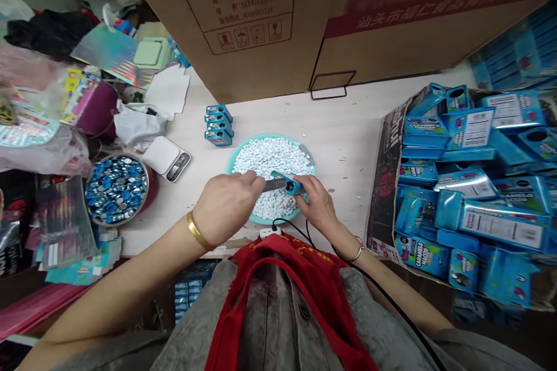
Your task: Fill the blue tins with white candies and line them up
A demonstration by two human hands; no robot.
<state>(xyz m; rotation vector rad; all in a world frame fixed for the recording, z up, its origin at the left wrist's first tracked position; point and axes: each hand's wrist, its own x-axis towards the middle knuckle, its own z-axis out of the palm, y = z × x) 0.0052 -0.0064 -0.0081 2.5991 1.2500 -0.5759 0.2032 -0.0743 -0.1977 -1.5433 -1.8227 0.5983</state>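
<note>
My left hand (230,203), with a gold bangle on its wrist, is closed around a narrow grey scoop (274,185). The scoop's far end meets the opening of a small blue candy tin (295,186), which the fingers of my right hand (319,203) grip from the side. Both hands are over a turquoise bowl (230,160) full of small white candies (274,153). Beyond the bowl to the left, several blue tins (218,126) stand in a short row with dark openings on top.
A large cardboard box (261,69) stands at the back. To the right is an open carton (383,151) heaped with blue tins. On the left are a white scale (163,156), a metal bowl (150,185) of blue and silver caps, and bags. A black cable (383,293) crosses my right forearm.
</note>
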